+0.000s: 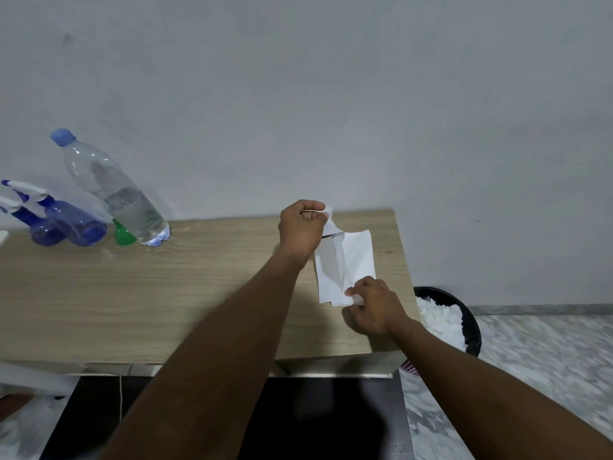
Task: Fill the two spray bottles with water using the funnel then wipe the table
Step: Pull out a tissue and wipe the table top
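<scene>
One wide-angle camera, worn on the head, looks forward and steeply down from close above the near edge of the light wood-grain table. The plain grey wall fills the frame's upper half.

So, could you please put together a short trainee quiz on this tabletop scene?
1. True or false: the left hand and the right hand both pinch the white tissue.
2. The green funnel stands: A) beside the water bottle; B) in a hand; C) on the tissue.
3. Fill in: the water bottle's cap is ___.
Key: 1 true; 2 A; 3 blue.
</scene>
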Available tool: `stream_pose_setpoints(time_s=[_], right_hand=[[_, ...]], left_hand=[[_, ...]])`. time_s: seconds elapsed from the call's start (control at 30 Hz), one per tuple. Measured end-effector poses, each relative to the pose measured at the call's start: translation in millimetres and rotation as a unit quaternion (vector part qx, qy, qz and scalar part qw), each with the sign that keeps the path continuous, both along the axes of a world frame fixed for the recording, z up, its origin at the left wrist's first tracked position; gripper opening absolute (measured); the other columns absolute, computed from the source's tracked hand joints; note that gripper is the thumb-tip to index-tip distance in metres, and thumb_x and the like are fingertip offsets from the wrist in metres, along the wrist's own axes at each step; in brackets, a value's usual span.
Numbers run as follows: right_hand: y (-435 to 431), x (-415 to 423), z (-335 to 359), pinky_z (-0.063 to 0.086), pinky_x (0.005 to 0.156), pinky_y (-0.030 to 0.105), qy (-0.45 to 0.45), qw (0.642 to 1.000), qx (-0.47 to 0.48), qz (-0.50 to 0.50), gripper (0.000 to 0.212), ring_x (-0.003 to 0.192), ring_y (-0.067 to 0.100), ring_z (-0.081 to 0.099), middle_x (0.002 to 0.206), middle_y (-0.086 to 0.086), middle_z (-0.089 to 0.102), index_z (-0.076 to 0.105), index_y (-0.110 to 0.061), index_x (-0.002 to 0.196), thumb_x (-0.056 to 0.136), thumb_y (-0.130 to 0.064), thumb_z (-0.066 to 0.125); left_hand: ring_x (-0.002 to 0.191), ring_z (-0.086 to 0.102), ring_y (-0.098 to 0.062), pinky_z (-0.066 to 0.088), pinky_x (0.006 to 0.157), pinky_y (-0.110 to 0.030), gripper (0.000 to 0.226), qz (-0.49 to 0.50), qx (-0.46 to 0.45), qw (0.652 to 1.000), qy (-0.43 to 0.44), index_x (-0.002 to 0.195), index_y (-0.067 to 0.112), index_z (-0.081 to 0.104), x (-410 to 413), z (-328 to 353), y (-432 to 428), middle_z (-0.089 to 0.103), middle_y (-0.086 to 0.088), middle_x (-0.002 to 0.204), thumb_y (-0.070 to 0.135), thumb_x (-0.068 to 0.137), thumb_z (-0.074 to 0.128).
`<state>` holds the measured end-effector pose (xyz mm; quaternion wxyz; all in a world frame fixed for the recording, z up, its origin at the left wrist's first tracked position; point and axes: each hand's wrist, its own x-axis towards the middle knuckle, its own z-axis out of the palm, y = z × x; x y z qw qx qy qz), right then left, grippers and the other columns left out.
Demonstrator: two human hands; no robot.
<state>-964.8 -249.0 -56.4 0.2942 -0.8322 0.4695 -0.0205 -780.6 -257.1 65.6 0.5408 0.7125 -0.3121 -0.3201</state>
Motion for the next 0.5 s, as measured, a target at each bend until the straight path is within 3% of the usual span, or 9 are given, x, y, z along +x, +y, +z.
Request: stream_pose_setpoints(time_s=[0.13,0.27,0.37,0.43,0.5], right_hand=[[-8,3,15,0.048,0.09,0.041,-0.055,0.992,0.092,-0.065,0.043,0.102,0.026,0.058,0.111,0.007,0.064,0.066,-0.013,0.1,0.1,-0.044,0.036],[-11,2,27,0.043,0.101,0.04,-0.095,0.974,0.178,-0.102,0.052,0.113,0.028,0.056,0.126,0.01,0.061,0.062,-0.01,0.125,0.105,-0.044,0.028],[-12,6,26,0.04,0.106,0.043,-0.084,0.977,0.172,-0.093,0.05,0.119,0.03,0.054,0.135,0.012,0.059,0.06,-0.014,0.129,0.106,-0.043,0.026],[-14,9,25,0.038,0.109,0.044,-0.063,0.981,0.165,-0.086,0.051,0.126,0.03,0.05,0.142,0.01,0.054,0.056,-0.018,0.137,0.105,-0.043,0.026],[-15,10,24,0.04,0.108,0.047,-0.046,0.982,0.164,-0.081,0.05,0.122,0.031,0.053,0.139,0.011,0.056,0.059,-0.016,0.132,0.103,-0.041,0.028]], left_hand=[[0.076,0.069,-0.017,0.058,0.075,-0.033,0.015,0.006,0.008,1.0,-0.009,0.088,0.024,0.071,6,3,5,0.069,0.002,0.077,0.01,0.084,0.068],[0.072,0.065,-0.013,0.051,0.068,-0.024,0.016,0.018,0.015,0.999,-0.027,0.091,0.022,0.071,14,4,14,0.066,0.006,0.074,0.008,0.085,0.066],[0.073,0.066,-0.014,0.055,0.07,-0.027,0.018,0.027,0.017,0.999,-0.037,0.091,0.024,0.072,22,9,16,0.067,0.005,0.074,0.008,0.084,0.065],[0.068,0.063,-0.012,0.052,0.066,-0.026,0.017,0.03,0.015,0.999,-0.04,0.091,0.023,0.072,26,12,16,0.065,0.006,0.072,0.009,0.084,0.065],[0.063,0.061,-0.009,0.048,0.063,-0.022,0.016,0.033,0.011,0.998,-0.043,0.091,0.023,0.072,28,15,17,0.064,0.007,0.072,0.009,0.085,0.066]])
